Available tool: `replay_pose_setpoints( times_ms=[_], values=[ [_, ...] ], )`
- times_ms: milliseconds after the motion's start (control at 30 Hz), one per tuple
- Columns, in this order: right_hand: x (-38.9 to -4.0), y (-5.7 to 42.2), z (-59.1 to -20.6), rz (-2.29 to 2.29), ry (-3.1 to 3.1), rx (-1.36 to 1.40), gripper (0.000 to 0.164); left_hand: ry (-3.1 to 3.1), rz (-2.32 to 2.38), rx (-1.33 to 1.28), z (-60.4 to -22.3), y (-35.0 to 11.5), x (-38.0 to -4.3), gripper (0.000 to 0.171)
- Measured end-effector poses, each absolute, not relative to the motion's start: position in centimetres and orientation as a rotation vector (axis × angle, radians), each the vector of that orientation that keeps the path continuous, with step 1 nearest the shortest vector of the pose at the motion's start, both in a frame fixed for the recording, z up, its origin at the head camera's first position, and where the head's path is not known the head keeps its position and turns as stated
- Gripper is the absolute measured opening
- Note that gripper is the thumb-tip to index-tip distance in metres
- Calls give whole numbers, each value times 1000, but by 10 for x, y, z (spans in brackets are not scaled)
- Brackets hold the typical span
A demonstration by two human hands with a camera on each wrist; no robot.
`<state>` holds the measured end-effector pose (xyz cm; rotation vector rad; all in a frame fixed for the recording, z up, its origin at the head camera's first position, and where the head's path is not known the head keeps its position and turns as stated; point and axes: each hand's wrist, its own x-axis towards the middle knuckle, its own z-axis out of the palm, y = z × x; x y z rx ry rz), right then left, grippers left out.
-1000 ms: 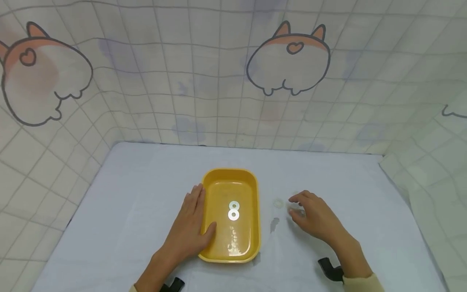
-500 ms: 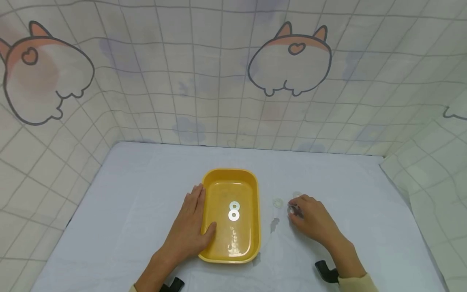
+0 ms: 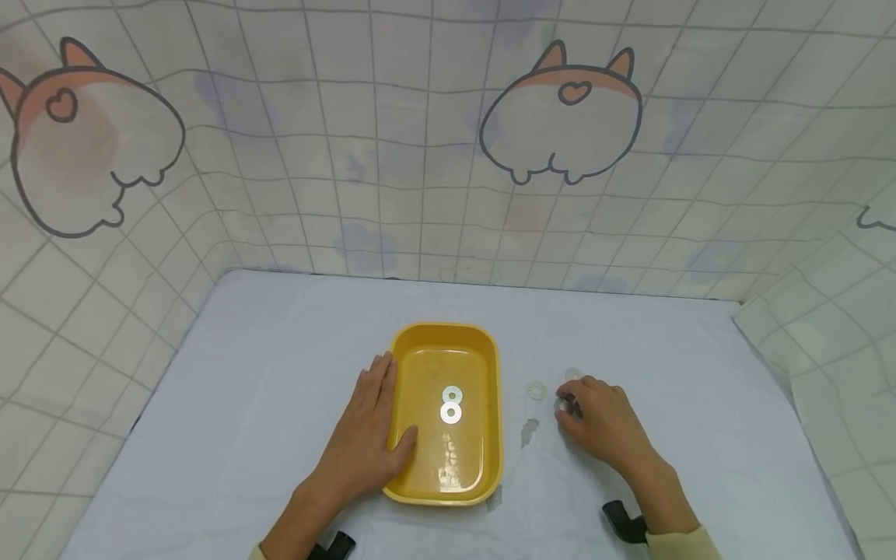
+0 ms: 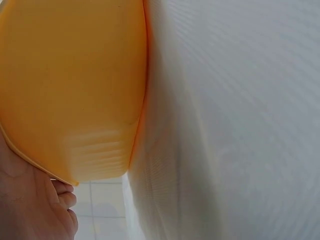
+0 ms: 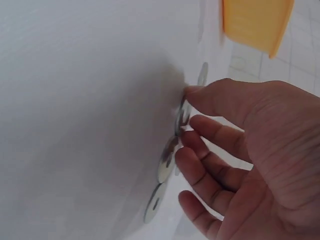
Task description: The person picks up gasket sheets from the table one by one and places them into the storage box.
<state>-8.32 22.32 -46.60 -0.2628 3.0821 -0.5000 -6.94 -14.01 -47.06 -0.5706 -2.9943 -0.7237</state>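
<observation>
Nearest, black curved pieces (image 3: pixel 625 523) sit by both wrists, probably parts of the camera mounts, just ahead of the pale sleeves (image 3: pixel 682 546). The left hand (image 3: pixel 367 439) lies along the left rim of a shallow yellow plastic tray (image 3: pixel 443 500), its fingers (image 3: pixel 379 379) straight and laid together, the thumb reaching over the rim to the inside. It grips nothing tightly; the likely purpose is to steady a light tray against sliding.

Inside the tray, two metal flat washers (image 3: pixel 451 412) lie flat, one just behind the other and apparently touching, set near the middle, where the wall keeps them from straying. To the right, well apart from the tray, the right hand (image 3: pixel 605 416) is bent in around a washer (image 5: pixel 183 112), thumb at one edge and fingertips at the other. Taking something so thin by its edges probably gives the best purchase on cloth; how firm the hold is cannot be told. Other loose washers (image 5: pixel 156 202) lie close by in a rough row, within easy reach of that hand.

All this rests on a worktop (image 3: pixel 294 373) under white cloth, with a grid-patterned backdrop (image 3: pixel 392 140) bearing cartoon corgi rumps hung behind, presumably to screen the space.
</observation>
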Motion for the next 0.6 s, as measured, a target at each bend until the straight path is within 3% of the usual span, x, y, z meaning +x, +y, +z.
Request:
replay_pose_setpoints(
  times_ms=[600],
  values=[
    [-84, 222, -462, -328, 3059, -274, 18, -2988, -721, -563, -472, -141, -69, 98]
  ],
)
